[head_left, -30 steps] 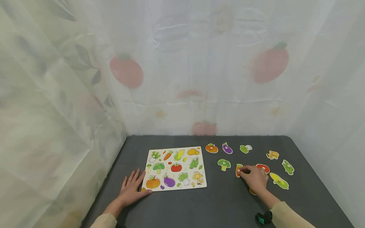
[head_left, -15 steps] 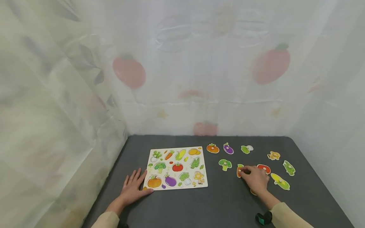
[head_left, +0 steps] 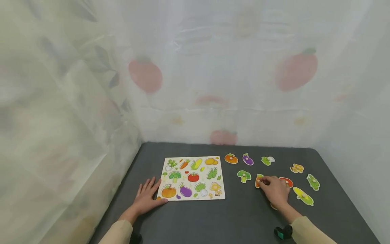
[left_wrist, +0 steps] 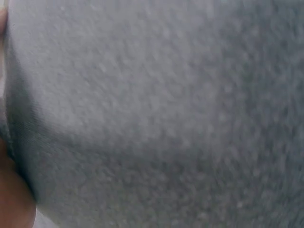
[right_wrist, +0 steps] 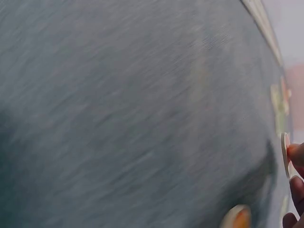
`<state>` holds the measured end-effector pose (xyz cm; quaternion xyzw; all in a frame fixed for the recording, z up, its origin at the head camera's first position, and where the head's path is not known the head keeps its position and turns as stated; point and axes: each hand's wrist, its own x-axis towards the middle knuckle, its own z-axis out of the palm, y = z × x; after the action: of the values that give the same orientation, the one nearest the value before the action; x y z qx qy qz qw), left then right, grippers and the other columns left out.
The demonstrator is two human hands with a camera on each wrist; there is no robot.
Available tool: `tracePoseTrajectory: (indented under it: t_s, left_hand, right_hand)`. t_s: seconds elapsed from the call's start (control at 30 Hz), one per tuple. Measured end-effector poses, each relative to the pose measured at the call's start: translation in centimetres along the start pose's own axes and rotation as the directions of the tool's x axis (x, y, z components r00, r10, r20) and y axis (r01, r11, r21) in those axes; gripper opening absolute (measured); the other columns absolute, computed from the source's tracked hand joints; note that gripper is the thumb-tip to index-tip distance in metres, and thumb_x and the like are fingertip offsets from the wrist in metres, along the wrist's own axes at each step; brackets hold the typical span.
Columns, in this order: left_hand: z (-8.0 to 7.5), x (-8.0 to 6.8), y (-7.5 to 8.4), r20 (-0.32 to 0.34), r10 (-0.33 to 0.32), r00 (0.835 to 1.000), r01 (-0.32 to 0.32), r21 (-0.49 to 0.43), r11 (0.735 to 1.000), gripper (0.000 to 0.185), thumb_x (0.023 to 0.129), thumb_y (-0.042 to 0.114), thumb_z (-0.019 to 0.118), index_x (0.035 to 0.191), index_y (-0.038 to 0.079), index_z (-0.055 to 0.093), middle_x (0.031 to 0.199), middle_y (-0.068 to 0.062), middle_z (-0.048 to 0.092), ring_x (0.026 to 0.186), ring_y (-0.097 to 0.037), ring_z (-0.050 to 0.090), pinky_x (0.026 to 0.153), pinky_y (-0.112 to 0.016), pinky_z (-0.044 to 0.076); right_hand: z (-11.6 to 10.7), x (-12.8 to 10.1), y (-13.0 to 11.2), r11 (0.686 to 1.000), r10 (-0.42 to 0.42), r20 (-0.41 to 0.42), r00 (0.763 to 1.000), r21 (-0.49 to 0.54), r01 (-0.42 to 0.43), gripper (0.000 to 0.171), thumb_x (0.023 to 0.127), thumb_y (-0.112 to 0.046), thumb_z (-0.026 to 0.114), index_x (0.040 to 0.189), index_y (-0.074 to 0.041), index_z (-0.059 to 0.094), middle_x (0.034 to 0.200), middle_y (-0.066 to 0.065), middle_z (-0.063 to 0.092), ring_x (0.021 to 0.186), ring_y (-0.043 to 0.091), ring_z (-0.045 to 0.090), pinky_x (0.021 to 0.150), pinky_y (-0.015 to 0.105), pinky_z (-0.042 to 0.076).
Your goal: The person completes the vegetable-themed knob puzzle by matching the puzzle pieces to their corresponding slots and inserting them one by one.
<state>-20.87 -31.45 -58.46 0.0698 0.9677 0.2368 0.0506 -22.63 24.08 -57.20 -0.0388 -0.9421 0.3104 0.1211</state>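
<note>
My left hand [head_left: 147, 200] lies with spread fingers at the left edge of a white vegetable puzzle board [head_left: 220, 195], its thumb on the lower left corner. In the left wrist view only bits of the hand [left_wrist: 14, 199] show at the left edge. My right hand [head_left: 276, 192] pinches a carrot puzzle piece [head_left: 258, 181] between thumb and fingertips, partly covering it. In the right wrist view the held piece [right_wrist: 286, 154] appears edge-on. A red piece [head_left: 287, 182] is partly behind the right hand, and another piece [head_left: 273, 206] is mostly hidden below it.
Around the right hand on the dark grey table [head_left: 213, 223] lie pumpkin [head_left: 231, 158], eggplant [head_left: 247, 159], broccoli [head_left: 244, 176], cabbage-like [head_left: 267, 160], mushroom [head_left: 297, 168], pea pod [head_left: 313, 182] and corn [head_left: 303, 196] pieces. Patterned curtains [head_left: 182, 84] hang behind and beside the table.
The head view has shifted, so everything sits a little further right. The carrot piece now leans slightly in my right hand's pinch. My left hand stays on the board.
</note>
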Motion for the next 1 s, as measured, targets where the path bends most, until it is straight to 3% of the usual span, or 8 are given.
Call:
tracePoseTrajectory:
  t_s: [0.3,0.57,0.77,1.0]
  left_hand:
    - [0.8,0.7,-1.2,-0.039,0.010,0.999,-0.012,-0.057,0.998,0.114,0.076,0.073,0.075,0.161,0.008,0.033,0.165,-0.027,0.020,0.151,-0.051,0.008,0.118,-0.069,-0.003]
    - [0.8,0.6,-1.0,-0.043,0.006,0.999,-0.009,-0.077,0.997,0.113,0.076,0.073,0.075,0.162,0.011,0.033,0.165,-0.027,0.021,0.152,-0.050,0.008,0.118,-0.067,-0.002]
    - [1.1,0.3,-0.8,-0.026,-0.010,1.000,0.008,-0.062,0.998,0.114,0.077,0.074,0.074,0.162,0.011,0.032,0.166,-0.026,0.019,0.152,-0.049,0.006,0.119,-0.067,-0.003]
    - [0.8,0.2,-0.2,-0.055,0.001,0.998,-0.006,-0.080,0.997,0.110,0.076,0.070,0.076,0.160,0.011,0.037,0.164,-0.027,0.023,0.151,-0.050,0.010,0.118,-0.067,0.000]
  right_hand:
    - [1.3,2.2,-5.1,0.997,-0.046,0.021,0.999,0.064,0.044,0.025,0.092,-0.033,0.076,0.103,-0.011,0.080,0.098,0.007,0.068,0.109,0.041,0.052,0.090,0.063,0.032]
    - [5.0,4.4,-11.3,0.980,-0.061,0.069,0.996,0.195,0.047,0.018,0.090,-0.036,0.078,0.095,-0.019,0.080,0.093,-0.002,0.070,0.103,0.030,0.058,0.095,0.061,0.032]
    - [7.8,5.0,-14.6,0.969,-0.069,0.073,0.995,0.243,0.050,0.015,0.091,-0.038,0.078,0.094,-0.023,0.081,0.093,-0.005,0.069,0.102,0.028,0.057,0.097,0.061,0.032]
    - [10.9,5.6,-17.9,0.966,-0.055,0.080,0.995,0.255,0.033,0.013,0.091,-0.037,0.078,0.095,-0.025,0.081,0.096,-0.004,0.068,0.102,0.027,0.059,0.096,0.058,0.036]
